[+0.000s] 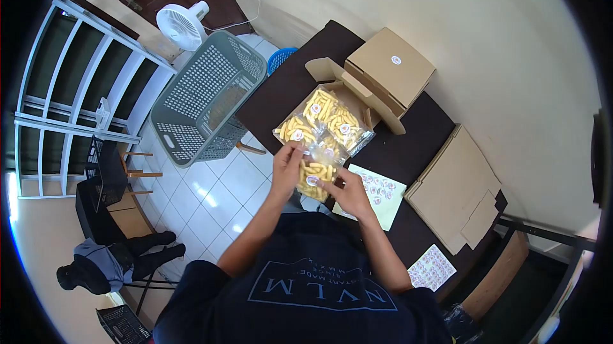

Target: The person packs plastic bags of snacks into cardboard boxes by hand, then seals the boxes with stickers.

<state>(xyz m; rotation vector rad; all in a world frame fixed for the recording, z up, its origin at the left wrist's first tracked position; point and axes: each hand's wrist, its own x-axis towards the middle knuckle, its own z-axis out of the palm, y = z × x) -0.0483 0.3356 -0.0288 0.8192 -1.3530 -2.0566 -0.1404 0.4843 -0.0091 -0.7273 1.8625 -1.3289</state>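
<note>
A clear plastic bag of yellow snack sticks [315, 170], with a round sticker on its front, is held up in front of my body at the table edge. My left hand [287, 168] is closed on the bag's upper left side. On the other side, my right hand [350, 192] grips the bag, its thumb by the round sticker [312, 180]. Just beyond lie several similar stickered bags [345, 128], partly in and in front of an open cardboard box [357, 98]. A sheet of round stickers [382, 198] lies beside my right hand.
On the dark table [418, 146] are a closed stickered box [391, 66], flattened cardboard [454, 184] and another sticker sheet [432, 268]. Left of it stand a large grey-green basket [185, 111], a white fan [182, 26] and a blue basket [280, 58].
</note>
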